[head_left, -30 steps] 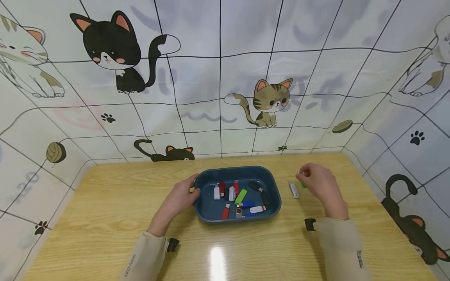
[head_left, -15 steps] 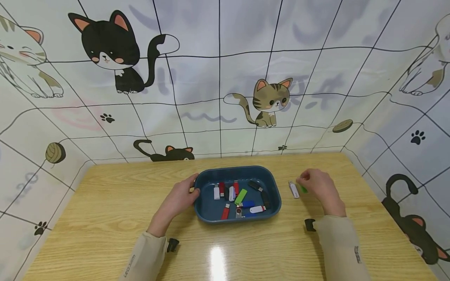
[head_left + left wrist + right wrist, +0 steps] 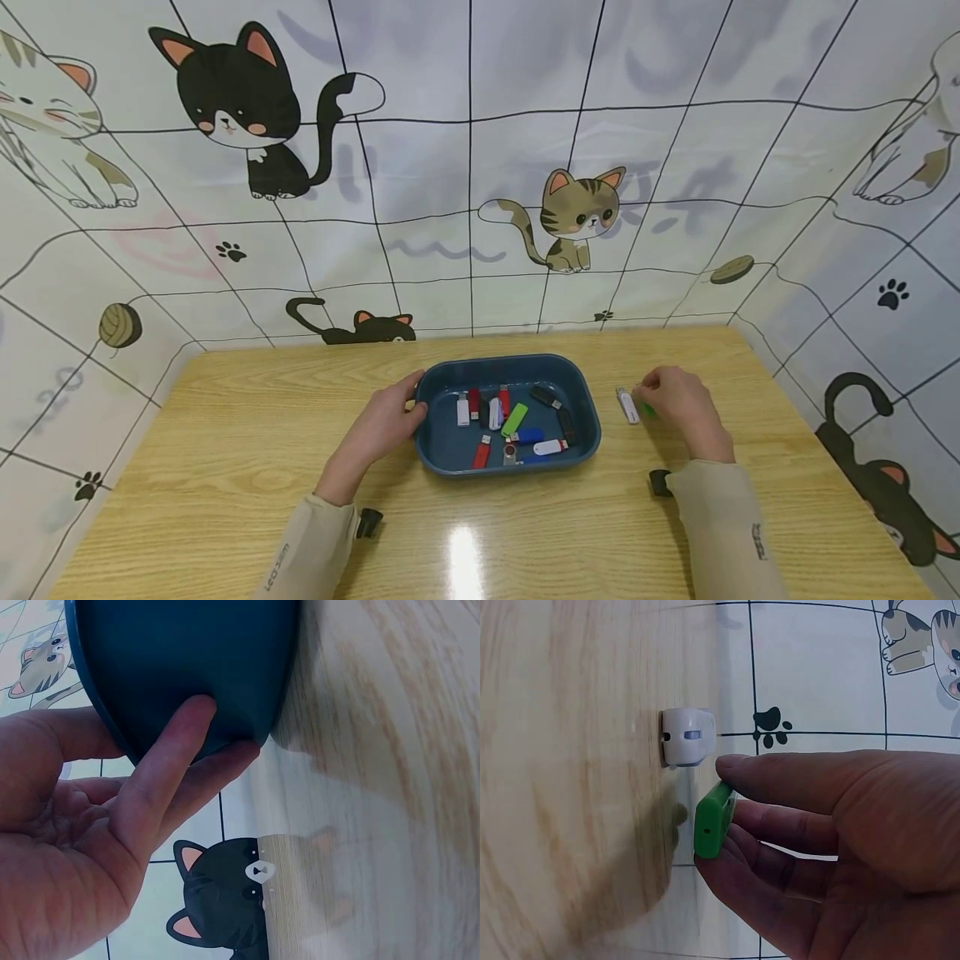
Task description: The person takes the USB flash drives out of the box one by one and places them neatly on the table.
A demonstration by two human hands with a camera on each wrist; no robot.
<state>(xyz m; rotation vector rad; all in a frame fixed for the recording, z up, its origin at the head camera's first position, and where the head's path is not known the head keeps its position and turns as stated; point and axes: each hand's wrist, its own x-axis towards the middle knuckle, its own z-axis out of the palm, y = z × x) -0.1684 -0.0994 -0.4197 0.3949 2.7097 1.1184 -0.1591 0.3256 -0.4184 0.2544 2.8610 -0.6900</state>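
Note:
My left hand (image 3: pixel 385 421) grips the left end of a dark blue plastic bin (image 3: pixel 480 363); in the left wrist view, the fingers (image 3: pixel 161 765) lie against the bin's outer wall (image 3: pixel 187 652). Several USB flash drives lie inside, among them a lime green one (image 3: pixel 513 420), a red one (image 3: pixel 482 452) and a white one with red trim (image 3: pixel 550 447). To the right of the bin, my right hand (image 3: pixel 684 406) pinches a green USB flash drive (image 3: pixel 712 821) between thumb and fingers, low over the table. Beside it, a white USB flash drive (image 3: pixel 627 406) lies on the wood.
The pale wooden table (image 3: pixel 225 467) carries the bin in its middle. Behind it and at both sides stand walls covered with a cat-print sheet (image 3: pixel 450 167). Light glares off the table (image 3: pixel 463 558) near the front.
My right hand has come down and slightly nearer to me with the green USB flash drive, alongside the white one. My left hand and the bin have stayed put.

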